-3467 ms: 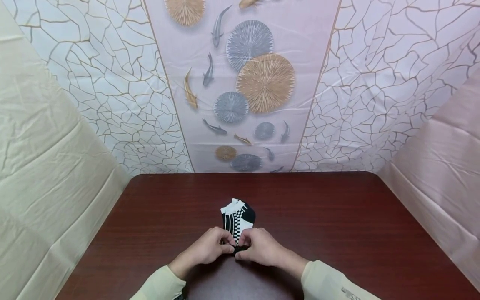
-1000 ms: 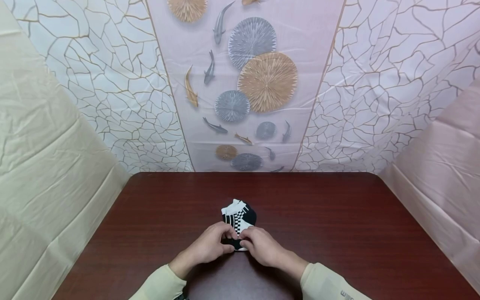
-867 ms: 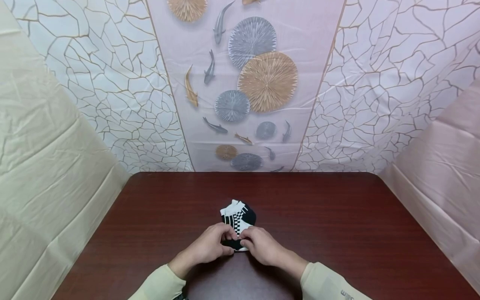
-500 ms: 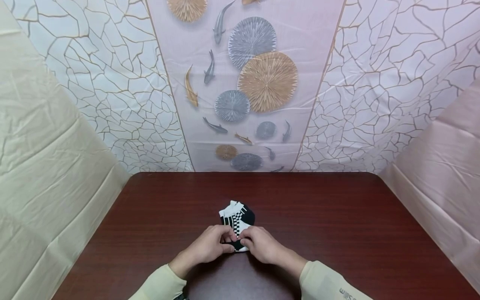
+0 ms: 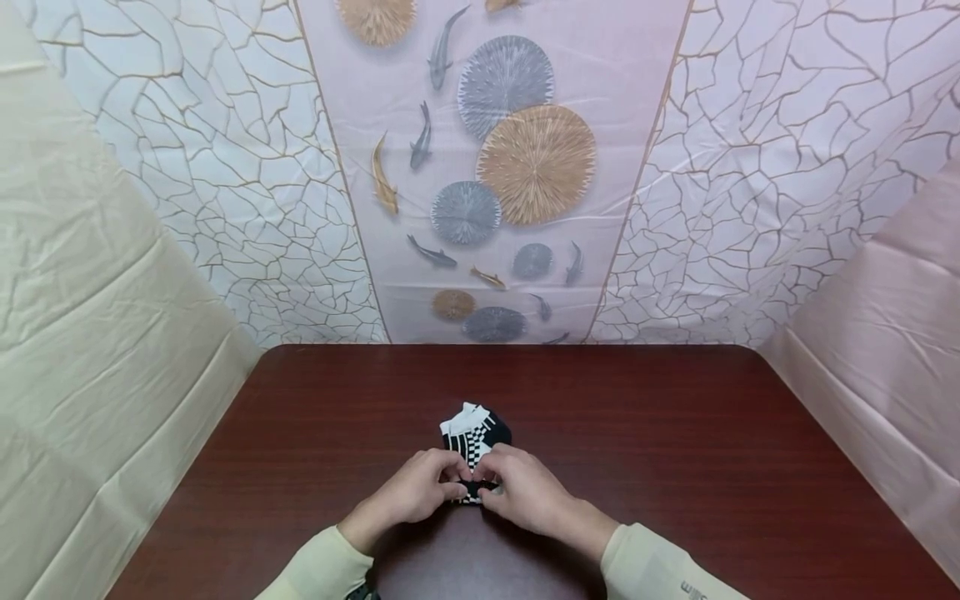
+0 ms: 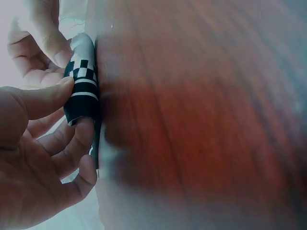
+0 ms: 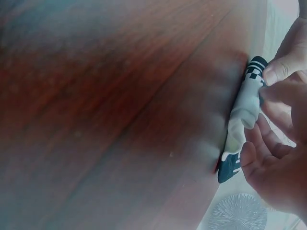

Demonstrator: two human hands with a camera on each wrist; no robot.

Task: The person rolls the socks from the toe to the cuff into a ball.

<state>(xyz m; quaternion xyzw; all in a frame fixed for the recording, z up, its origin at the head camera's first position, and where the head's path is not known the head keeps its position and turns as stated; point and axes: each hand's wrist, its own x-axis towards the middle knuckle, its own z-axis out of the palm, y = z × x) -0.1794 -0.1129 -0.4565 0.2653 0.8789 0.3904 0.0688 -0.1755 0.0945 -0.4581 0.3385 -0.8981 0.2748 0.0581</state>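
A small pair of black-and-white socks (image 5: 474, 432), striped and checkered, lies on the table in front of me with the white cuffs pointing away. Its near end is turned over into a thick fold (image 6: 82, 96), seen from the front in the left wrist view. My left hand (image 5: 422, 490) pinches the left part of this fold between thumb and fingers. On the right part, my right hand (image 5: 523, 492) does the same, its fingertips close to the left ones. The right wrist view shows the fold's pale, wrinkled side (image 7: 243, 112) under the right fingers.
The dark red-brown table (image 5: 637, 417) has rounded far corners. Behind it hangs a patterned cloth backdrop (image 5: 487, 250), with plain pale cloth (image 5: 112, 375) along the left and pinkish cloth (image 5: 877, 333) along the right.
The near end of the socks has been turned over away from me, and a checkered strip now shows at the near edge. My right thumb has shifted toward that edge to pinch it.
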